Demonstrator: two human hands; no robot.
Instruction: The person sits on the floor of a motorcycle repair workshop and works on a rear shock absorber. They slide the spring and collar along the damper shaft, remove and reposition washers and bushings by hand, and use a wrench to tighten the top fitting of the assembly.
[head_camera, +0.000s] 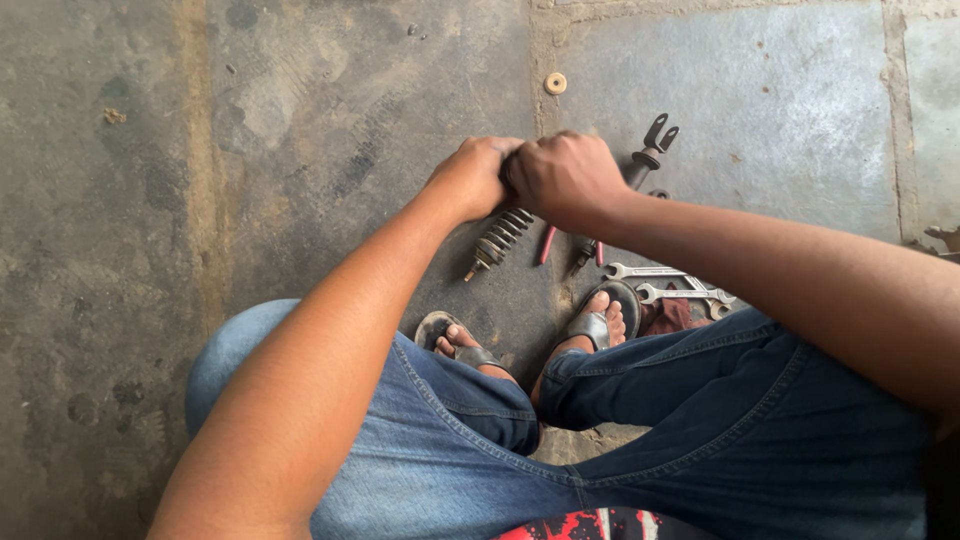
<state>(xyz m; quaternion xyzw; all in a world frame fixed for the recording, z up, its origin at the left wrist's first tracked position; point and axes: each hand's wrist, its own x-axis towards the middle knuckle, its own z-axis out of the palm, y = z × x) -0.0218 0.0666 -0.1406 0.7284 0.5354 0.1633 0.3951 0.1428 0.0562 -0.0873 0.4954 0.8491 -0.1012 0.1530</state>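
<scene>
Both fists are clenched side by side around a coil-spring shock absorber (505, 232) lying slantwise on the concrete floor (300, 130), the left hand (472, 176) at the spring end and the right hand (565, 178) toward its forked eyelet at 1 o'clock, fingers curled tight, seemingly to brace it against twisting. At 5 o'clock lie red-handled pliers (548, 243) and two spanners (668, 282) beside the sandalled feet (598, 322); a small washer (555, 83) sits at 12 o'clock.

Both hands, left hand (470, 178) beside right hand (563, 178), grip a shock absorber (500, 238) on the floor (300, 120); wrenches (665, 283) lie right (near the feet), a washer (555, 83) beyond.
</scene>
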